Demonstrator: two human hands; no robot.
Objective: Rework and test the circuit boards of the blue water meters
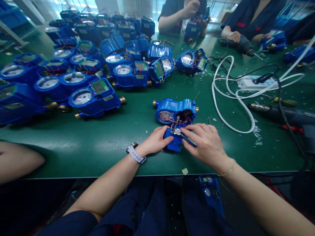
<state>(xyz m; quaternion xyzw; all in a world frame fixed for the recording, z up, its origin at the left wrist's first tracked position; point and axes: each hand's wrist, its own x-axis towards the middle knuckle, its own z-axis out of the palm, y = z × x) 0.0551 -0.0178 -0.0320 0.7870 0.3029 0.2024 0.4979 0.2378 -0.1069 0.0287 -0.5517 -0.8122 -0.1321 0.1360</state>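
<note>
A blue water meter [172, 109] with brass ends lies in front of me, its wiring compartment exposed. Thin coloured wires run from it toward me to a small white part [177, 131] over a loose blue plastic cover [173, 144]. My left hand [157, 139], with a watch on its wrist, is closed on the cover's left edge. In my right hand [205, 142] is a slim tool with dark blue handles, which looks like pliers [189, 141]. Its tip is at the white part; fingers partly hide it.
Many blue meters [97, 96] crowd the left and back of the green table [137, 131]. At right lie a white cable [214, 88], a power strip [256, 82] and a dark power tool [283, 111]. Co-workers handle meters across the table; one hand holds a drill [242, 46].
</note>
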